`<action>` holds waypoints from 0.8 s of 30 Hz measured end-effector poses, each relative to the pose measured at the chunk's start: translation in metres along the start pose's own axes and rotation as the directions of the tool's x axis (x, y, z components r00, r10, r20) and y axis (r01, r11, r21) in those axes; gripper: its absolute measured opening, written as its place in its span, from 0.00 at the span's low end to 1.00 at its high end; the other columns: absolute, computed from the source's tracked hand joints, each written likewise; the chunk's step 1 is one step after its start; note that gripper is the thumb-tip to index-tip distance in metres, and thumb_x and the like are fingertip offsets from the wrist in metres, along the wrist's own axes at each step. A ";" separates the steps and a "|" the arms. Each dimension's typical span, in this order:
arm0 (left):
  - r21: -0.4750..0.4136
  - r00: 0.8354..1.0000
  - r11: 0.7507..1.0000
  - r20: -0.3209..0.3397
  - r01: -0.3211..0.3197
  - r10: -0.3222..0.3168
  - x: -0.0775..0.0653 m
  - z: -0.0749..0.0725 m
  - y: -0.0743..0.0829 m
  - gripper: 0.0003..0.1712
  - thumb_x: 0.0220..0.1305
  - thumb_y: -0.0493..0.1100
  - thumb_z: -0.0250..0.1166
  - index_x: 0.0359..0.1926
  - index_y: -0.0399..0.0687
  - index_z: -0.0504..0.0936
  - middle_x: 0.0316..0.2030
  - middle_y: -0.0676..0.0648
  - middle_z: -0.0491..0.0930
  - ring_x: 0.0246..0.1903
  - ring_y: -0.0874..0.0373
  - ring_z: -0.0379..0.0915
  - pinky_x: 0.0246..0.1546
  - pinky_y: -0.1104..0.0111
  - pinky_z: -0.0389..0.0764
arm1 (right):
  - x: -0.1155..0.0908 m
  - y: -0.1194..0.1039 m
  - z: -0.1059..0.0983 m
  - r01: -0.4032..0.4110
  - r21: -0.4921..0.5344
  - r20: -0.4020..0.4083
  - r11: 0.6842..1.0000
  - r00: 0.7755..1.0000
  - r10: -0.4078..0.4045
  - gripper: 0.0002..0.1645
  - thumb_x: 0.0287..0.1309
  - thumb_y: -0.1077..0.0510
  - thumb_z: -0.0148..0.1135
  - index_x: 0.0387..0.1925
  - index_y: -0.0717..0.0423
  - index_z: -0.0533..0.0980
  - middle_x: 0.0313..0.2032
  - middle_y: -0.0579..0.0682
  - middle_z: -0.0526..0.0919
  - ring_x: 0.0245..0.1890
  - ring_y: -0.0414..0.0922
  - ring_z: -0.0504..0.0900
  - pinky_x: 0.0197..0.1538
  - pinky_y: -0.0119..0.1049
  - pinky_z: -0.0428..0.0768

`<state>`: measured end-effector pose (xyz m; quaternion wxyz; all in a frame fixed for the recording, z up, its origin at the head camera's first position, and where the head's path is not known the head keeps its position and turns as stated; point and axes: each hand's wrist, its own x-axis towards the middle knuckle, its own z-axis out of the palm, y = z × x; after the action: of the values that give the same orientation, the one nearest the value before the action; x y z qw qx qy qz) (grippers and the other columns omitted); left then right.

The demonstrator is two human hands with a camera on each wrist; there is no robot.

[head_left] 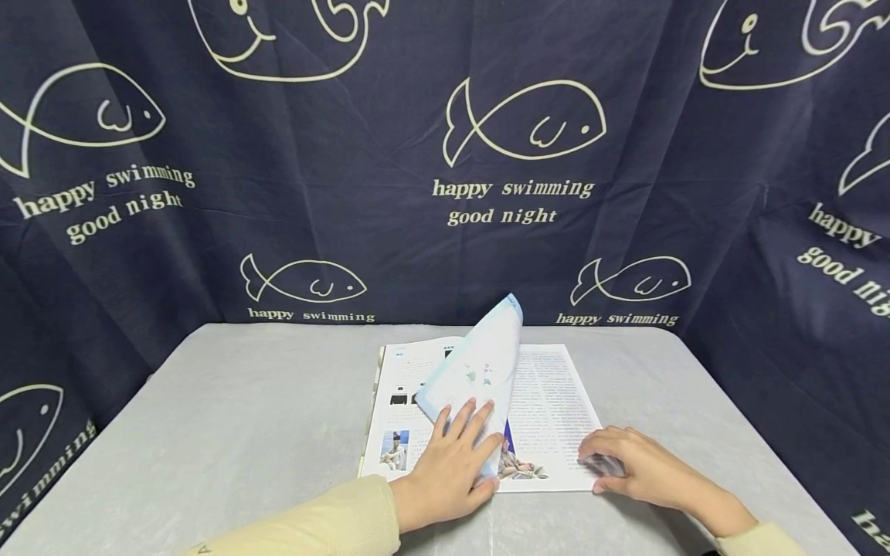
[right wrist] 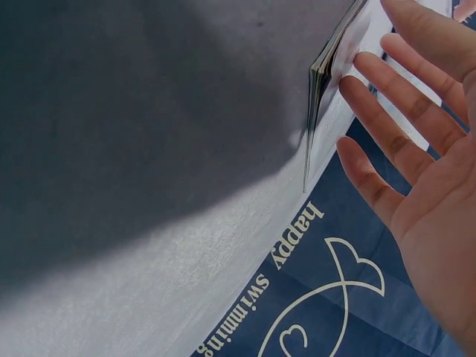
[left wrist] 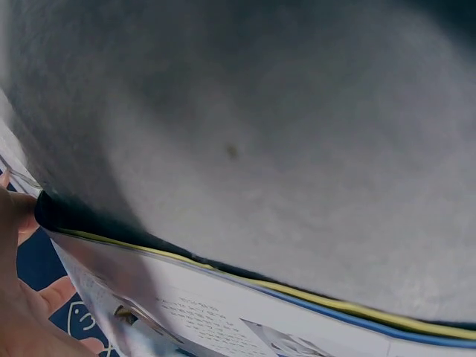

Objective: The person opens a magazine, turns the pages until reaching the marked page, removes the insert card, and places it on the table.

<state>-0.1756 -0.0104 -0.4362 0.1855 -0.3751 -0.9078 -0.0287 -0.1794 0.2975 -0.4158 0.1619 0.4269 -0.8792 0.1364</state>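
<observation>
A printed magazine lies spread on the grey table, with text and photos on both sides. One leaf with a pale blue border stands bent over its middle, its upper tip raised. My left hand rests on the lower part of this leaf with fingers spread. At the lower right corner of the magazine is my right hand, fingers gently bent. The right wrist view shows its fingers extended beside the page edges. In the left wrist view, part of the left hand appears by the magazine's edge.
The grey table extends to both sides of the magazine. Behind and beside it hangs a dark blue curtain printed with fish outlines and lettering. Light yellow sleeves cover the forearms.
</observation>
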 end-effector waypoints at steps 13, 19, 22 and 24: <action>0.002 1.000 1.000 0.028 0.001 -0.001 -0.002 0.001 0.000 0.32 0.59 0.64 0.52 0.59 0.53 0.65 0.64 0.43 0.61 0.61 0.43 0.59 0.59 0.46 0.58 | 0.000 -0.001 -0.001 -0.012 -0.016 0.014 1.000 1.000 0.012 0.26 0.22 0.53 0.75 0.34 0.44 0.78 0.36 0.36 0.80 0.36 0.35 0.76 0.40 0.34 0.72; 0.009 0.999 1.000 0.031 0.006 -0.006 -0.002 0.000 -0.001 0.33 0.59 0.64 0.52 0.61 0.56 0.65 0.62 0.41 0.62 0.60 0.43 0.61 0.58 0.47 0.59 | 0.000 0.000 -0.003 -0.009 -0.005 0.018 1.000 1.000 0.010 0.24 0.25 0.53 0.74 0.33 0.44 0.78 0.34 0.35 0.80 0.35 0.34 0.76 0.39 0.34 0.73; 0.010 0.999 1.000 0.054 0.008 -0.009 -0.003 -0.001 -0.001 0.32 0.60 0.65 0.51 0.62 0.59 0.64 0.61 0.41 0.62 0.60 0.42 0.60 0.58 0.47 0.60 | 0.001 0.000 -0.004 -0.010 0.019 0.027 1.000 1.000 0.010 0.21 0.27 0.55 0.74 0.32 0.44 0.78 0.33 0.34 0.79 0.34 0.33 0.75 0.38 0.30 0.72; 0.005 0.998 1.000 0.067 0.010 -0.011 -0.003 -0.001 -0.001 0.32 0.60 0.65 0.50 0.62 0.60 0.64 0.61 0.40 0.62 0.60 0.42 0.60 0.57 0.47 0.60 | 0.001 0.000 -0.004 -0.006 0.044 0.030 0.999 1.000 0.005 0.19 0.29 0.57 0.73 0.31 0.44 0.78 0.32 0.33 0.79 0.32 0.31 0.74 0.37 0.26 0.70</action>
<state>-0.1742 -0.0137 -0.4359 0.1555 -0.3707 -0.9155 -0.0151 -0.1793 0.2990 -0.4116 0.1390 0.4298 -0.8795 0.1497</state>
